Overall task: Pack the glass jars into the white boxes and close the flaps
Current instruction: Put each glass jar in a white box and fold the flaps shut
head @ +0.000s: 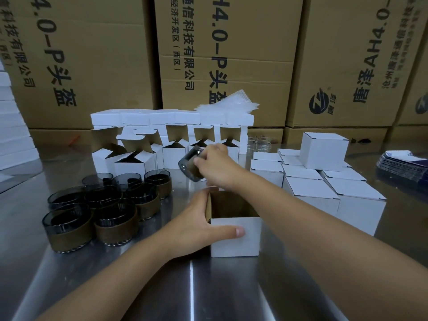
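The person's left hand (pixel 199 225) grips an open box (pixel 235 237) that stands near the middle of the metal table (pixel 92 274). The thumb lies straight across the white front face and the fingers wrap the left side up to the rim. The box's top is open and shows its brown inside.

The right hand (pixel 215 165) holds a jar (pixel 191 165) in the air, above and just behind the open box. Its fingers curl round the jar's side. The jar is tilted, with its mouth turned up and to the left. It is blurred, so its brown band can only just be made out.

To the left, a cluster of dark jars (pixel 104 205) with brown bands stands upright on the table, the jars close together. Behind them is a row of empty boxes (pixel 139 156) with their flaps standing up, and a layer of shut boxes (pixel 162 118) rests on top of the row. A clear plastic bag (pixel 231 103) lies on that layer.

To the right sits a block of closed boxes (pixel 324 188), with one more box on top. Some clear glasses (pixel 259 143) stand behind it, and a stack of leaflets (pixel 403 165) lies at the far right. Large brown cartons (pixel 220 54) with printed lettering fill the background.
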A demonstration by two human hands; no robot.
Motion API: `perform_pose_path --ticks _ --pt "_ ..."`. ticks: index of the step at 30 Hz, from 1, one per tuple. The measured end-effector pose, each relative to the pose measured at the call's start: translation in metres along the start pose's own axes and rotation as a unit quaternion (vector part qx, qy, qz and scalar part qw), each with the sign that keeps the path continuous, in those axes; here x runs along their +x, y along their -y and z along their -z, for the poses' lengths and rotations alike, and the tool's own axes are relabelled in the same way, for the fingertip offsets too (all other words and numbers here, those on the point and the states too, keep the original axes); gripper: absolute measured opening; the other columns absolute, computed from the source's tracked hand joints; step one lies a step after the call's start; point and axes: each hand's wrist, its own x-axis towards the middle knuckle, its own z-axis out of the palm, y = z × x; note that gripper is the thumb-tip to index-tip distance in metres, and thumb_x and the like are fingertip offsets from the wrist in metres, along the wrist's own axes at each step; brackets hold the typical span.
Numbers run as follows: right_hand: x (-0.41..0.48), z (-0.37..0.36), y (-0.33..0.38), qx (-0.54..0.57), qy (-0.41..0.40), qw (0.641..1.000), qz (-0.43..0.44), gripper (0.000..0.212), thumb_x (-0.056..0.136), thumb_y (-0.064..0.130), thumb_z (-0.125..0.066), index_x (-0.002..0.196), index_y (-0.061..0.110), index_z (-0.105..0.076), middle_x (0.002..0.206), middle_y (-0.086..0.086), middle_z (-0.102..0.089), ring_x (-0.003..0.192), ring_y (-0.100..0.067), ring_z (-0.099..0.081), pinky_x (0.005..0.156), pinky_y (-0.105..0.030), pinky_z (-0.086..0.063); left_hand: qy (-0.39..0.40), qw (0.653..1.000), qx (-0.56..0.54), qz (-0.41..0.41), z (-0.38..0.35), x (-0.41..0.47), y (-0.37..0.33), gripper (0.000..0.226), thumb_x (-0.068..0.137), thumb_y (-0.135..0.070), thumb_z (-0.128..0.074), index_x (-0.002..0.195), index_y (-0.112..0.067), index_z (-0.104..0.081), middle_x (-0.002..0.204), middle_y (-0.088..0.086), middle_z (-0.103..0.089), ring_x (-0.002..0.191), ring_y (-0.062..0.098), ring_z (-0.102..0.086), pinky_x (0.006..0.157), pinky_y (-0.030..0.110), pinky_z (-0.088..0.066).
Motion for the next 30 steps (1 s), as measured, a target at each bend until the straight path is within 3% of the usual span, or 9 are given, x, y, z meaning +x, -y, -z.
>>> perform_pose_path --ticks 2,4,6,11,13,16,22,26,30 --pt "-0.006 0.01 -0.001 0.029 -0.048 0.998 0.007 0.018 0.097 0.026 -0.041 0.1 0.01 -0.049 0.137 -0.011 -0.032 0.106 -0.025 -0.048 0.08 -0.037 -0.049 -0.005 1.0 0.006 0.018 0.002 0.0 0.001 0.104 0.046 -0.068 -0.079 0.134 -0.04 -0.031 0.127 -0.02 -0.05 0.111 -0.005 -0.054 0.095 0.024 -0.049" --pt "-0.019 0.018 -0.006 0.042 -0.088 0.995 0.033 0.015 0.095 0.029 -0.043 0.085 0.019 -0.047 0.106 -0.002 -0.05 0.087 -0.017 -0.051 0.057 -0.024 -0.038 -0.006 1.0 0.011 0.028 0.003 0.0 0.001 0.107 0.045 -0.071 -0.077 0.135 -0.04 -0.029 0.126 -0.019 -0.05 0.111 -0.002 -0.055 0.096 0.027 -0.05" --pt "-0.037 0.021 -0.012 0.066 -0.104 0.99 0.063 0.013 0.093 0.029 -0.048 0.083 0.021 -0.047 0.086 0.005 -0.051 0.072 -0.01 -0.048 0.052 -0.02 -0.033 -0.011 1.0 0.008 0.028 0.004 -0.001 0.001 0.104 0.045 -0.071 -0.077 0.132 -0.04 -0.03 0.126 -0.016 -0.05 0.11 0.0 -0.057 0.093 0.028 -0.052" --pt "-0.067 0.013 -0.032 0.068 -0.15 0.976 0.142 0.014 0.087 0.026 -0.059 0.081 0.031 -0.047 0.106 0.013 -0.041 0.104 -0.009 -0.043 0.081 -0.017 -0.041 -0.021 0.999 0.019 0.022 0.003 -0.002 -0.002 0.096 0.045 -0.072 -0.074 0.127 -0.04 -0.035 0.125 -0.016 -0.047 0.109 0.0 -0.054 0.087 0.021 -0.05" --pt "-0.078 0.01 -0.035 0.061 -0.204 0.96 0.183 0.023 0.083 0.025 -0.067 0.088 0.032 -0.046 0.108 0.012 -0.039 0.099 0.001 -0.043 0.077 -0.005 -0.039 -0.02 0.999 0.028 0.024 0.003 -0.003 -0.003 0.093 0.045 -0.073 -0.072 0.124 -0.044 -0.033 0.125 -0.02 -0.045 0.113 -0.001 -0.051 0.091 0.021 -0.046" --pt "-0.087 0.008 -0.042 0.028 -0.267 0.938 0.219 0.047 0.072 0.025 -0.079 0.106 0.022 -0.046 0.11 0.006 -0.042 0.101 0.004 -0.042 0.082 -0.003 -0.037 -0.03 0.999 0.03 0.018 0.002 -0.003 -0.002 0.087 0.045 -0.072 -0.072 0.121 -0.045 -0.037 0.125 -0.022 -0.045 0.112 -0.006 -0.049 0.088 0.017 -0.042" --pt "-0.094 0.003 -0.048 -0.007 -0.265 0.939 0.218 0.082 0.062 0.032 -0.085 0.127 0.032 -0.036 0.111 0.023 -0.032 0.11 0.003 -0.04 0.088 -0.003 -0.035 -0.036 0.999 0.009 -0.001 0.001 -0.002 0.001 0.075 0.049 -0.063 -0.077 0.115 -0.05 -0.043 0.124 -0.021 -0.05 0.111 -0.012 -0.05 0.095 0.021 -0.042" --pt "-0.095 0.004 -0.048 -0.007 -0.27 0.934 0.233 0.089 0.061 0.03 -0.087 0.128 0.038 -0.03 0.115 0.023 -0.032 0.115 -0.001 -0.041 0.089 -0.008 -0.038 -0.036 0.999 0.014 -0.003 0.002 -0.002 0.0 0.079 0.049 -0.064 -0.077 0.119 -0.05 -0.041 0.125 -0.024 -0.048 0.11 -0.016 -0.047 0.093 0.018 -0.04" --pt "-0.097 0.006 -0.049 -0.013 -0.274 0.931 0.241 0.086 0.064 0.03 -0.085 0.134 0.026 -0.036 0.118 0.019 -0.033 0.116 -0.001 -0.041 0.094 -0.009 -0.036 -0.031 0.999 0.015 0.004 0.003 -0.003 -0.002 0.079 0.049 -0.065 -0.076 0.118 -0.049 -0.041 0.121 -0.025 -0.049 0.104 -0.018 -0.049 0.086 0.016 -0.041"
